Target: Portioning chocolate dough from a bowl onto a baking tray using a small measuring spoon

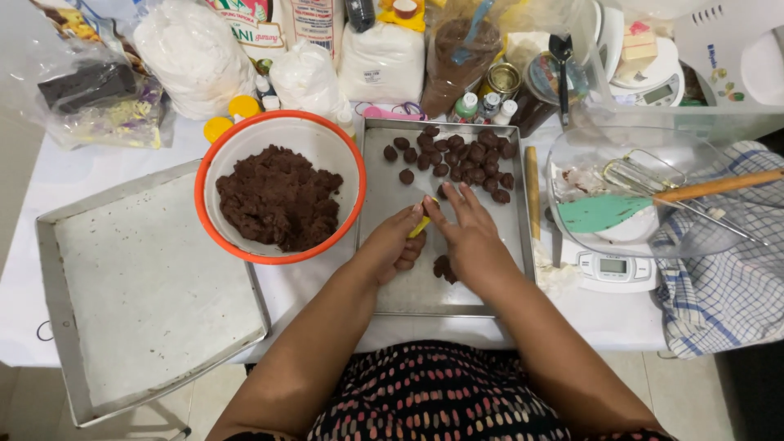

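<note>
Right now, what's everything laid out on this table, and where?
Round bowl with orange rim: one, centre-left, holding brown dough.
Small dark dough balls: many, on the metal baking tray at centre.
Empty metal tray: one, grey, left.
Clear glass bowl: one, right, holding a green spatula and whisk beaters.
White digital scale: one, under the glass bowl.
Blue checked cloth: one, far right.
White bags: several, back.
Left hand: grip on a small yellow tool.
Right hand: over the centre tray.
</note>
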